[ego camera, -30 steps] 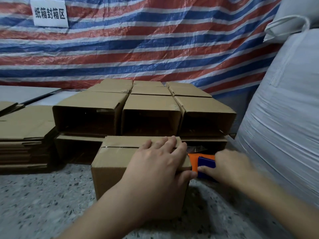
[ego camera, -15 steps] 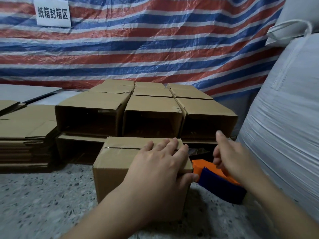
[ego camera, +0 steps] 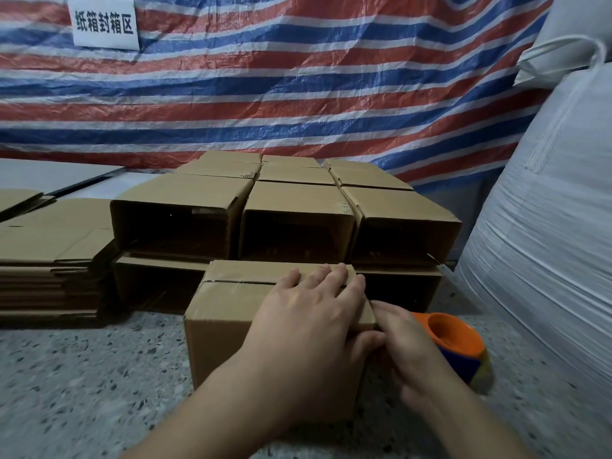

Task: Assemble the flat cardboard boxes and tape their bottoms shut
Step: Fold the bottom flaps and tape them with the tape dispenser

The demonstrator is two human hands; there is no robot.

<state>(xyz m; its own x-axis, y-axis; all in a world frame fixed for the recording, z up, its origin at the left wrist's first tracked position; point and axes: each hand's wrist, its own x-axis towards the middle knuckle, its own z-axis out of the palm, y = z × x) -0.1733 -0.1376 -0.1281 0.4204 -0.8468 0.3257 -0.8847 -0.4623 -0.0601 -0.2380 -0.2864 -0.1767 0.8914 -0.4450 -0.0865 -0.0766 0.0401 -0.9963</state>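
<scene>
A small cardboard box (ego camera: 228, 316) stands on the speckled floor with its taped seam facing up. My left hand (ego camera: 314, 313) lies flat on its top, fingers straight across the seam. The fingers of my right hand (ego camera: 407, 346) are extended and press against the box's upper right edge and side. An orange and blue tape dispenser (ego camera: 458, 342) lies on the floor just right of that hand, with nothing holding it.
Several assembled boxes (ego camera: 298, 220) lie stacked on their sides right behind the box. A pile of flat cardboard (ego camera: 49, 260) sits at the left. A big white woven sack (ego camera: 546, 243) fills the right side. A striped tarp (ego camera: 298, 94) hangs behind.
My right hand let go of the tape dispenser, which now lies on the floor, and moved left onto the box's right edge. My left hand stayed on the top.
</scene>
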